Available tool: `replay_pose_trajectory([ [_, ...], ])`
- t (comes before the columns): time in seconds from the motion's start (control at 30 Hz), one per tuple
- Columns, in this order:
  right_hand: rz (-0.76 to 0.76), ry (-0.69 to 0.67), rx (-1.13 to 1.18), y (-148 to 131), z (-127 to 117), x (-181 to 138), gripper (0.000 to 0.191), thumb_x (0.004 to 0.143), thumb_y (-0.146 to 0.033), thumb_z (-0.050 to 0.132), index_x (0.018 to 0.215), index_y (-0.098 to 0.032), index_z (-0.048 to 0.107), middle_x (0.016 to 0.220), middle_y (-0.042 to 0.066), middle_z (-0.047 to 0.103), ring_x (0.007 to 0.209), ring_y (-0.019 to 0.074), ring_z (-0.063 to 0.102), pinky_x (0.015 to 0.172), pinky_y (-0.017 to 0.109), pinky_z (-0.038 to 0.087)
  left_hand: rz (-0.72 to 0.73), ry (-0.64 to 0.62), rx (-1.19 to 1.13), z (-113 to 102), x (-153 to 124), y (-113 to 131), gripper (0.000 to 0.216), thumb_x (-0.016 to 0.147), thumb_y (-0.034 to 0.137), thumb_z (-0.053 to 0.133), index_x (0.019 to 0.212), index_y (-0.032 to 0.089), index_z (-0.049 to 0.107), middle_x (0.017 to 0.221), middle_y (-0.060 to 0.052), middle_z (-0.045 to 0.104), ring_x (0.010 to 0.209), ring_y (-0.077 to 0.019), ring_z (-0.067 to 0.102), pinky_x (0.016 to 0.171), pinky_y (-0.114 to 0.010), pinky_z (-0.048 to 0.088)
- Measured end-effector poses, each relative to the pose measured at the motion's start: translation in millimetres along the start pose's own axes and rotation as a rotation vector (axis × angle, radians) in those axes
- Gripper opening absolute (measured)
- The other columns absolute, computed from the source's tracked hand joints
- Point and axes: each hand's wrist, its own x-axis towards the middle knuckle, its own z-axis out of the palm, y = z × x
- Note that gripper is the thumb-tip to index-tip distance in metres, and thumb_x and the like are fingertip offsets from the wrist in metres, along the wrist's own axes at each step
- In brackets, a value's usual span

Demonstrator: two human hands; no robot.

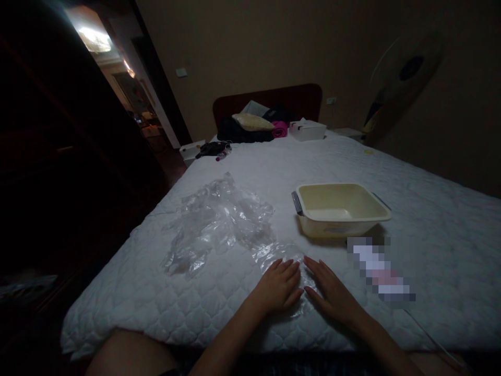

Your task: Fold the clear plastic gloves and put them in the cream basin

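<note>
Both my hands lie flat, fingers stretched out, on a small clear plastic bag [279, 251] spread on the white quilted bed [410, 209]. My left hand [278, 286] presses its left part and my right hand [331, 290] its right part, fingertips almost touching. A crumpled heap of more clear plastic bags [217, 222] lies to the left, just beyond my left hand. A cream plastic tub [340, 209], empty, stands beyond my right hand.
A blurred-out flat object [379, 274] lies right of my right hand. At the headboard sit pillows and dark clothes [250, 128] and a white box [307, 130]. A fan [403, 83] stands at the right. The bed's left edge drops into a dark floor.
</note>
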Motion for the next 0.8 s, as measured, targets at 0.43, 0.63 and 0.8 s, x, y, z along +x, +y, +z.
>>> replay_pose_trajectory([
  [0.43,0.24,0.007,0.394,14,-23,47,0.024,0.088,-0.032,0.042,0.101,-0.02,0.059,0.099,0.007,0.06,0.095,0.0208,0.055,0.086,0.035,0.042,0.016,-0.07,-0.017,2,1,1,0.038,0.09,0.041,0.038,0.114,0.014,0.052,0.125,-0.009,0.052,0.12,-0.0224,0.042,0.104,-0.04,0.025],
  [0.63,0.252,-0.13,0.437,26,-28,57,0.02,0.084,-0.034,0.047,0.083,-0.018,0.059,0.084,0.005,0.06,0.081,0.0195,0.055,0.075,0.031,0.043,0.023,-0.067,-0.025,1,-1,0,0.044,0.091,0.041,0.035,0.123,0.013,0.044,0.128,-0.01,0.049,0.121,-0.0229,0.04,0.104,-0.041,0.024],
  [0.8,0.331,-0.21,0.558,34,-36,60,0.022,0.081,-0.038,0.049,0.076,-0.018,0.058,0.074,0.002,0.06,0.072,0.0169,0.054,0.066,0.026,0.042,0.048,-0.081,-0.006,2,-1,1,0.039,0.091,0.041,0.034,0.115,0.014,0.05,0.129,-0.01,0.048,0.122,-0.0233,0.039,0.104,-0.042,0.024],
])
